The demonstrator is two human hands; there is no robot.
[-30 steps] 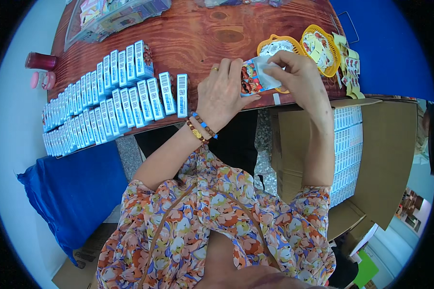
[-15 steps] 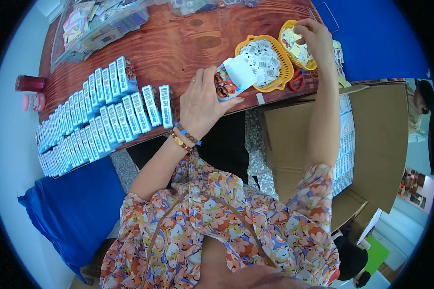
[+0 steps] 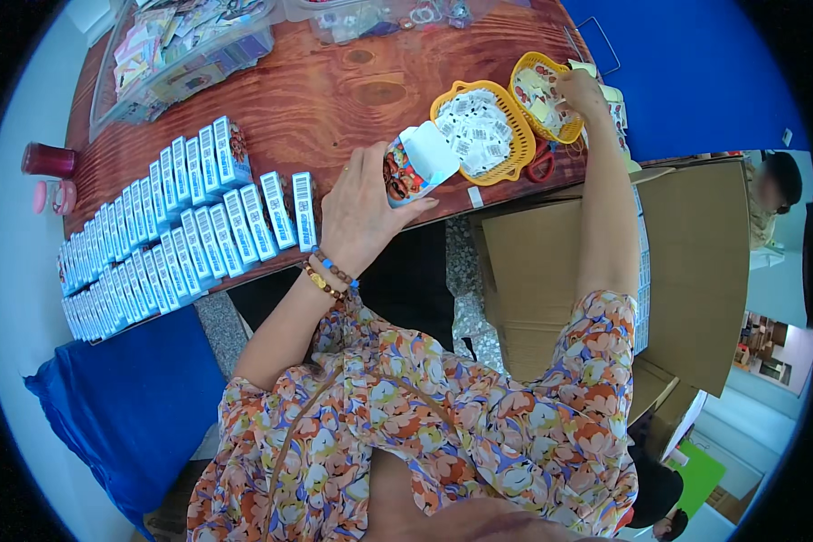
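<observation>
My left hand [image 3: 361,203] is wrapped round a small light-blue carton [image 3: 408,181] with coloured pictures on its side. The carton's white flap [image 3: 432,152] stands raised over the table's front edge. My right hand [image 3: 584,96] reaches down at the right side of a small yellow basket [image 3: 520,65] of pale printed slips. Its fingers are bent together, and their tips are partly hidden, so what they pinch does not show. Between the hands sits a larger yellow basket [image 3: 526,144] filled with small white packets [image 3: 479,131].
Two long rows of upright light-blue cartons [image 3: 182,237] line the table's left front. Red scissors [image 3: 540,164] lie beside the baskets. Clear plastic bins [image 3: 190,77] stand at the back. A large cardboard box [image 3: 542,280] of cartons is open at right; another person [image 3: 772,194] is beyond.
My right hand has lowered to the right side of the small basket, its fingers dipping in. My left hand still holds the carton. The whole view has shifted slightly.
</observation>
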